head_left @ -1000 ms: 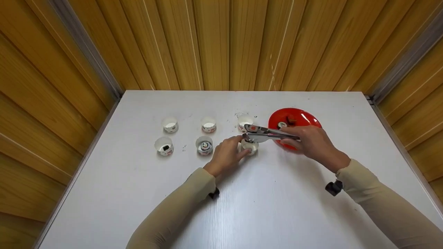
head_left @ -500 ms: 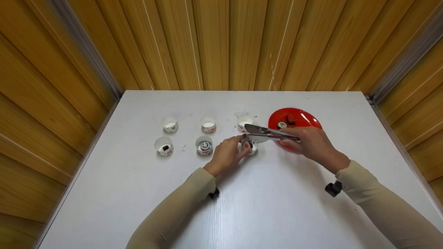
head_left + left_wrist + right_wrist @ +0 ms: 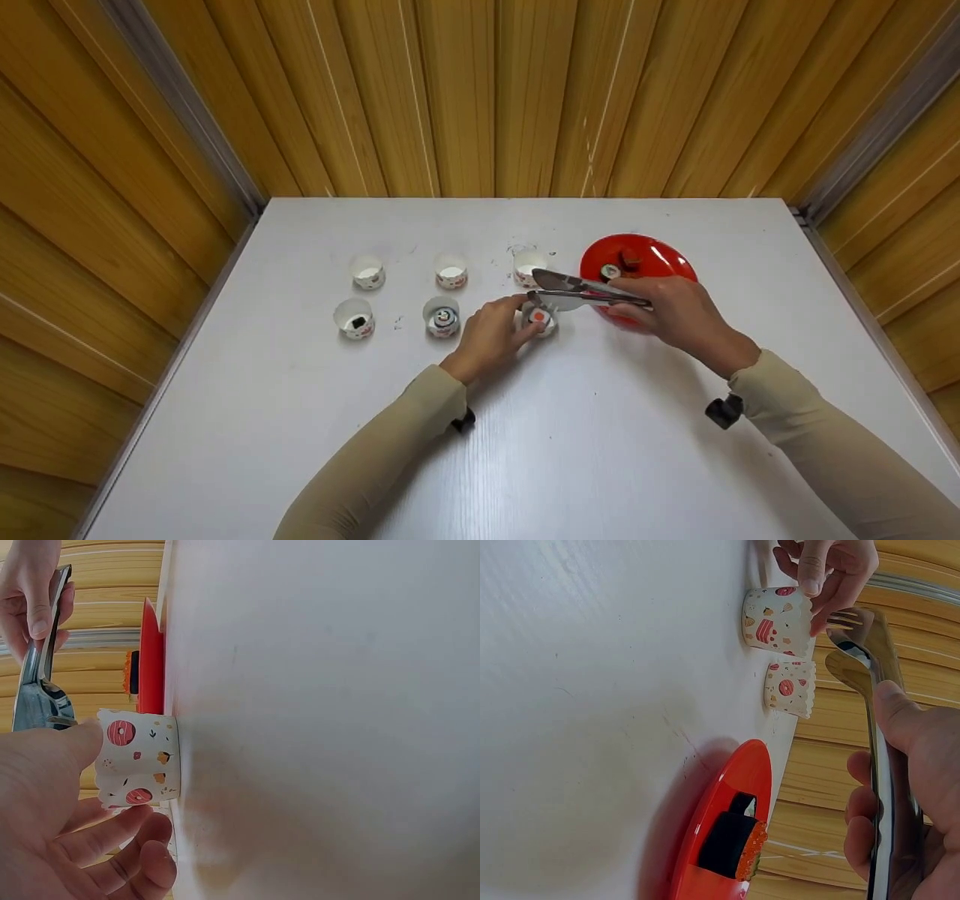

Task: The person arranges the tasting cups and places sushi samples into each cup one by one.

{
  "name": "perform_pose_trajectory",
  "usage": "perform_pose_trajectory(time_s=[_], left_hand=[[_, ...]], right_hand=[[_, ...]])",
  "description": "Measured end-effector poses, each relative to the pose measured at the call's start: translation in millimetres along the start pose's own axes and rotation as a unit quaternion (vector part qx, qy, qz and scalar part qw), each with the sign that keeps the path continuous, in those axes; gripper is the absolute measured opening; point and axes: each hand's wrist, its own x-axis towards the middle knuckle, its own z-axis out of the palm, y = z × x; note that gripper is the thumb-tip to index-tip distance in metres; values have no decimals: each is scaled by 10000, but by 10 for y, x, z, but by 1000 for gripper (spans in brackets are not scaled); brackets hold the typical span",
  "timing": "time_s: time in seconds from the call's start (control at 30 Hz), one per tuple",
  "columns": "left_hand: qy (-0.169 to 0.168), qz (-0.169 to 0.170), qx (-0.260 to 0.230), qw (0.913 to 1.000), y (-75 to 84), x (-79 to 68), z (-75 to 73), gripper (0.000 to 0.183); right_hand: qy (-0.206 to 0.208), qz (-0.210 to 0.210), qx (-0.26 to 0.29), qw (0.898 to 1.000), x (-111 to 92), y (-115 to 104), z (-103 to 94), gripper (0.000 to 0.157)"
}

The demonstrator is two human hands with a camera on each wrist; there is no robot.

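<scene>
My left hand pinches the near right paper baking cup between thumb and fingers. This cup is white with a scalloped rim and printed doughnuts, and stands upright on the table. A sushi roll piece with an orange-red centre lies inside it. My right hand grips metal serving tongs just above the cup. Their tips, one forked in the right wrist view, stand apart with nothing between them. Behind my right hand, the red plate carries sushi, including a dark roll topped with orange roe.
Several matching cups form two rows leftward. One near-row cup contains a small black-wrapped piece, and another a round roll piece. A third cup stands just behind the tongs. Wood-patterned panels enclose the white table behind and at the sides.
The orange-centred sushi piece has dropped from the tongs into the cup, tilted on the way and now lying face up. The tongs have parted; both hands stay nearly in place.
</scene>
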Motion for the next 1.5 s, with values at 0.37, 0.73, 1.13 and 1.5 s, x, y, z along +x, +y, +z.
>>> perform_pose_trajectory(time_s=[0.37,0.73,1.13,1.5], left_hand=[[37,53,135,9999,2,-3,9,44],[7,72,216,9997,2,1,0,49],[-140,-6,306,9994,29,10,-28,50],[-136,193,472,9986,51,-7,-32,52]], right_hand=[[27,-21,52,10000,-19,5,-3,47],[-65,68,50,9999,-30,27,-66,48],[-69,151,91,9998,-25,107,-142,45],[-91,229,-45,9997,-16,194,-187,45]])
